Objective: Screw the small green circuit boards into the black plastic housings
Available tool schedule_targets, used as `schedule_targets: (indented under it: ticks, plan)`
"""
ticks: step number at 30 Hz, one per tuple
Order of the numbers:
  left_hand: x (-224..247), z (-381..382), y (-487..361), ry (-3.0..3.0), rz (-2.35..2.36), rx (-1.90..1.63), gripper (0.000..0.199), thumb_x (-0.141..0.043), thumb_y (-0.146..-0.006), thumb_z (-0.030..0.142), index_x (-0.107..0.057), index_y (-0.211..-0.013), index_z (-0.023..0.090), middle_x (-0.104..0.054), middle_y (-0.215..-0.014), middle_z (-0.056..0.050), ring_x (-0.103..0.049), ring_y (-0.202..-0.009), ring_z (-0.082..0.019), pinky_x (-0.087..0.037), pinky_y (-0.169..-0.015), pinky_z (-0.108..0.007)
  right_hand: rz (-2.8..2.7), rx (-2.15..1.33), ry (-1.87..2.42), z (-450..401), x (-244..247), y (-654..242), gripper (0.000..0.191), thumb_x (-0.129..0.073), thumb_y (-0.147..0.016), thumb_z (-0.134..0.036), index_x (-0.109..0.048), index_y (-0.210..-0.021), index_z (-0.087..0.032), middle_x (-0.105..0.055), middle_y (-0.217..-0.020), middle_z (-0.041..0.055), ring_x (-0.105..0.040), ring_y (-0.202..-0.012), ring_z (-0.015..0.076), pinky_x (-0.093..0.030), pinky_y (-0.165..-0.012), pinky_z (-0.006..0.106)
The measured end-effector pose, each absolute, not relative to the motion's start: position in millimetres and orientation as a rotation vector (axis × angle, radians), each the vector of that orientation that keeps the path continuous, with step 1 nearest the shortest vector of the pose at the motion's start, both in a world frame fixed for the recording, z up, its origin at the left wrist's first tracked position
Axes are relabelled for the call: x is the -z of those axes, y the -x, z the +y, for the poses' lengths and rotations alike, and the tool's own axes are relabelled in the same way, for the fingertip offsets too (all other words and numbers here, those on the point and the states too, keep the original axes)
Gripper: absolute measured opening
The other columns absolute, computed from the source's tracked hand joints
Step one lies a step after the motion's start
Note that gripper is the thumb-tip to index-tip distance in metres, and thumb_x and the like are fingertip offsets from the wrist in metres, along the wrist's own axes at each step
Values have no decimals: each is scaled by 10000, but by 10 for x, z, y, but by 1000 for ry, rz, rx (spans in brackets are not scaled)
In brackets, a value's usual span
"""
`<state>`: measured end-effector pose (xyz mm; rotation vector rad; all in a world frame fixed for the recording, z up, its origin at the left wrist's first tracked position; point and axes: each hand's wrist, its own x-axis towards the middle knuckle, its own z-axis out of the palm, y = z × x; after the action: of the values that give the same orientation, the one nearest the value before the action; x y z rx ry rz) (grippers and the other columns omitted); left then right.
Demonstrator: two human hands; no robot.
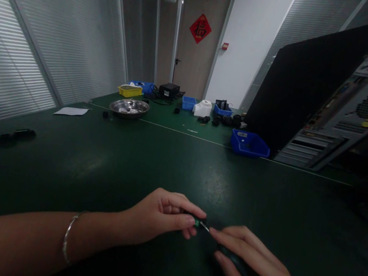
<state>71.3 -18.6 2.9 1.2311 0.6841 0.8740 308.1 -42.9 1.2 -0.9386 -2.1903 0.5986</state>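
Pinched between the thumb and fingers of my left hand [171, 213] is a small green and black part [197, 223], mostly covered by the fingertips. My right hand [254, 267] is wrapped round the dark handle of a screwdriver-like tool [237, 261]. Its thin metal shaft [204, 226] points left, and the tip meets or nearly meets the small part; the exact contact is too small to tell. Both hands are just above the dark green table [123, 161].
A blue bin [249, 144] and a large black computer case [306, 83] stand at the right. Farther back are a metal bowl [128, 108], a yellow bin [129, 91], a white device [203, 108] and a black box [169, 90]. Black-green pieces [13, 136] lie at the left.
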Motion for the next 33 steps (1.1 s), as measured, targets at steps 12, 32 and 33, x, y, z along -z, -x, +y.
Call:
schedule_targets:
  ticks: [12, 32, 33]
  plan:
    - [13, -229, -756, -1269, 785, -924, 168, -733, -802, 218, -781, -954, 164, -663, -852, -32, -645, -675, -98, -526, -686, -239, -2222, -579, 951, -469, -49, -3052, 362, -605, -896, -148, -650, -1214, -316, -660, -1026, 37, -693, -894, 168, -591, -743, 201]
    - [0, -199, -736, -1172, 756, -801, 304, -741, -796, 331, -704, -1026, 136, -687, -805, -23, -626, -696, -129, -478, -687, -271, -2139, -764, 883, -520, -99, -3019, 329, -579, -886, -106, -693, -1151, -263, -655, -971, 72, -668, -875, 195, -557, -747, 274]
    - [-1, -197, -747, -1175, 739, -818, 334, -749, -784, 351, -670, -1033, 141, -671, -818, -16, -622, -693, -135, -478, -668, -275, -2140, -751, 863, -524, -102, -3019, 320, -582, -877, -108, -700, -1137, -253, -655, -955, 76, -667, -867, 200, -556, -733, 279]
